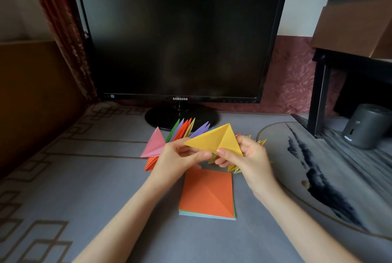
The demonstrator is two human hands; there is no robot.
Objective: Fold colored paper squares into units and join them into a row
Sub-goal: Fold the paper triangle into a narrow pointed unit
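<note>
On grey patterned cloth (89, 180) before dark monitor (180, 40), orange paper stack (209, 193)

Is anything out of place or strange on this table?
Nothing is spilled or torn. The orange top sheet of the paper stack already has a diagonal crease, and the pink unit at the left end of the row leans outward. The yellow unit sits normally between the left hand and right hand.
</note>
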